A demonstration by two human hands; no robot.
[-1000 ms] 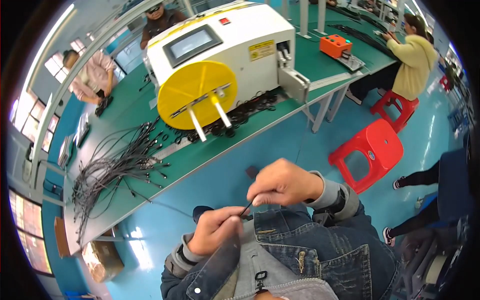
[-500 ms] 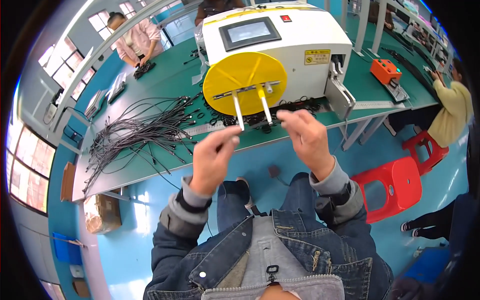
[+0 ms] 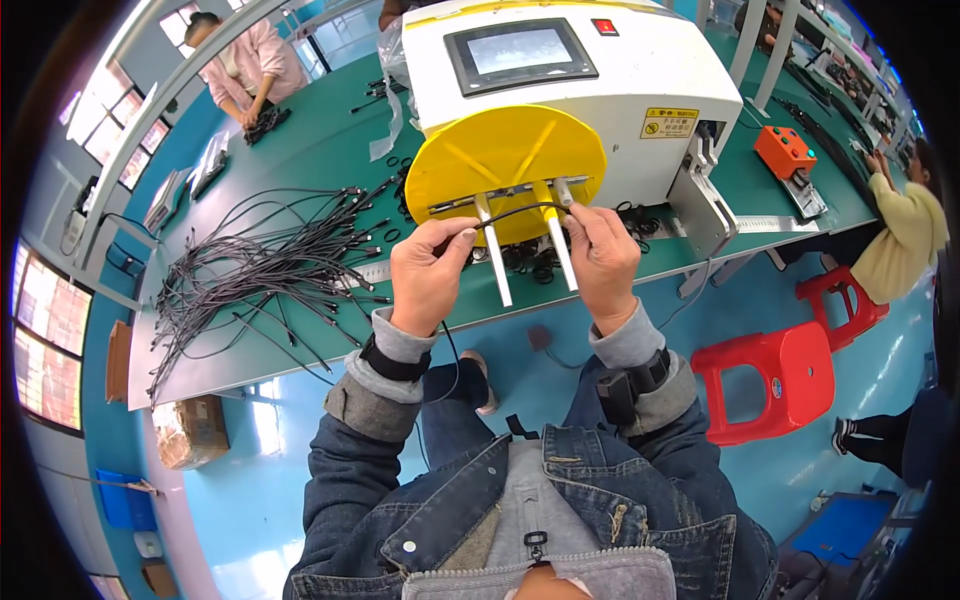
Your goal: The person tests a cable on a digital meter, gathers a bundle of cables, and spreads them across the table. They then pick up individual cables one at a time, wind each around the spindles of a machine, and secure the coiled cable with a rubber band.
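Thin black cable before a round yellow disc

Head view.
- Left hand, bare: thumb and fingers clamped on one end of the cable's visible span.
- Right hand, bare: fingers clamped on the other end of that span, just beside the right rod.
- Cable: one length, slightly arched between the hands, passing in front of two pale straight rods that project from the disc; contact with them cannot be told.
- Disc: upright, at the front of a large white box-shaped machine, with a dark-framed rectangular screen and a small red switch on top.
- Bench: green-topped; carries the machine.
- Loose heap of dark cables: on the bench, left of the disc.
- Small black loops: on the bench below the disc, partly hidden.
- Orange box with coloured buttons: on the bench, right of the machine.
- Red plastic stool: on the blue floor, right.
- Brown cardboard box: lower left, by the bench.
- Person in a pink top: across the bench, upper left, handling a dark bundle.
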